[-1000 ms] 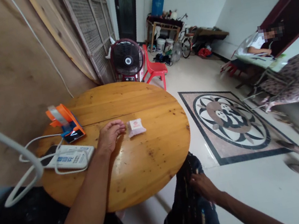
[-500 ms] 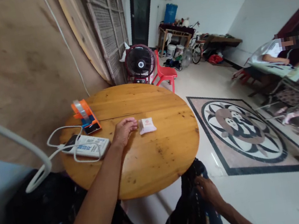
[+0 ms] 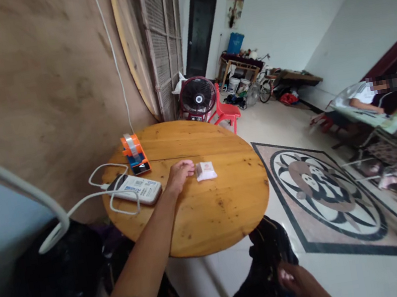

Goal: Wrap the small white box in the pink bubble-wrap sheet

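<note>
My left hand point(image 3: 179, 174) rests palm down on the round wooden table point(image 3: 209, 217), fingers loosely curled and holding nothing. Its fingertips lie just left of a small white packet point(image 3: 205, 171) without clearly touching it. My right hand point(image 3: 292, 277) hangs low by my dark patterned clothing below the table edge; it is blurred and its fingers do not show clearly.
A white power bank point(image 3: 139, 188) with a looped white cable point(image 3: 111, 205) and an orange tape dispenser point(image 3: 133, 153) sit on the table's left. A fan point(image 3: 198, 99) and red chair point(image 3: 228, 111) stand behind. A person sits at far right point(image 3: 367, 99).
The view has pulled back and tilted up, so the table looks smaller. My left hand stays beside the packet. My right hand has dropped lower toward the frame's bottom.
</note>
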Demonstrator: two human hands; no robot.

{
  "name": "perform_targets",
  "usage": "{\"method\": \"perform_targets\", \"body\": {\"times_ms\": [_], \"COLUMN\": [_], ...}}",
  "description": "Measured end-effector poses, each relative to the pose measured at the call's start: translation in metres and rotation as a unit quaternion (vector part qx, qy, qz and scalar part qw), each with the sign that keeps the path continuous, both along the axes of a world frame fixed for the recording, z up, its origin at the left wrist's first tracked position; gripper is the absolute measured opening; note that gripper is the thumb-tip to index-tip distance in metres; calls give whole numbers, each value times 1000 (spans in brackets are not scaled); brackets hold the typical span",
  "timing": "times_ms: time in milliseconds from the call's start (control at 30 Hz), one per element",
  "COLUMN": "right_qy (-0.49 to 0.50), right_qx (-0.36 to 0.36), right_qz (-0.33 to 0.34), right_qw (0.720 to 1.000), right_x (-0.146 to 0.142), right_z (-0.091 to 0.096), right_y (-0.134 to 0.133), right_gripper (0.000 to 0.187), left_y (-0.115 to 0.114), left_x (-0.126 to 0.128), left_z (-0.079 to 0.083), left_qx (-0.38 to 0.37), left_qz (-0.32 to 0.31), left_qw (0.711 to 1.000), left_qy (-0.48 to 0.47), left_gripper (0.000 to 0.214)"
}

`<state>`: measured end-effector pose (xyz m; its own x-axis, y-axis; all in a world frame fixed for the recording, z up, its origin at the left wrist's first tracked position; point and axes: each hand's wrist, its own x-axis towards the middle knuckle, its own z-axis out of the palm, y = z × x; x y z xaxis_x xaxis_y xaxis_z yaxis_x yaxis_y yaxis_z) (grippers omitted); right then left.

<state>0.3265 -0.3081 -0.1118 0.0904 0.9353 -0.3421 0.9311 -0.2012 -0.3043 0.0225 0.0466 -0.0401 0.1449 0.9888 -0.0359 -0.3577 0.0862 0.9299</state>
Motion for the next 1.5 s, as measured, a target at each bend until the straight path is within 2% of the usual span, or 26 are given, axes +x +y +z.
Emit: {"method": "perform_targets", "body": {"times_ms": [33, 133, 233, 333, 400, 500, 600, 700, 800, 867, 967, 1067, 1267, 1500], "right_qy": [52, 147, 216, 252, 270, 262, 301, 353, 407, 416, 397, 376, 351, 340], "right_qx": [-16, -5, 20, 96, 149, 258, 305, 284, 235, 233, 264, 277, 284, 289], "right_qz": [5, 22, 49, 52, 46, -5, -6, 28, 53, 61, 53, 66, 97, 98], "right_qw": [999, 989, 975, 962, 950, 930, 904, 891, 881, 877, 877, 882, 887, 890], "right_x": [-9, -46, -77, -85, -80, -69, -69, -80, -94, -101, -105, -105, -102, -103], "right_z": [2, 19, 55, 94, 109, 108, 93, 82, 73, 66, 57, 56, 62, 59], "right_y": [0, 9, 33, 68, 99, 157, 221, 272, 301, 309, 312, 310, 310, 310], "right_gripper": [15, 17, 25, 31, 29, 25, 45, 77, 92, 91, 77, 69, 67, 69], "left_y": [-1, -4, -6, -8, -9, -11, -12, -11, -10, -11, -12, -13, -13, -13], "left_x": [0, -1, -1, -1, -1, -1, -1, 0, 3, 4, 5, 4, 1, 1], "left_z": [1, 3, 4, 5, 6, 6, 7, 6, 4, 2, 3, 6, 10, 12], "left_qx": [2, 12, 22, 29, 34, 42, 47, 52, 73, 90, 106, 110, 94, 70], "left_qz": [-1, -5, -9, -14, -19, -28, -35, -33, -45, -62, -73, -90, -107, -107], "left_qw": [1000, 1000, 999, 998, 998, 996, 994, 992, 988, 984, 976, 973, 973, 973], "left_qy": [2, 13, 29, 45, 55, 70, 91, 114, 132, 144, 173, 183, 179, 190], "left_gripper": [22, 23, 24, 27, 30, 35, 39, 46, 55, 58, 57, 59, 54, 49]}}
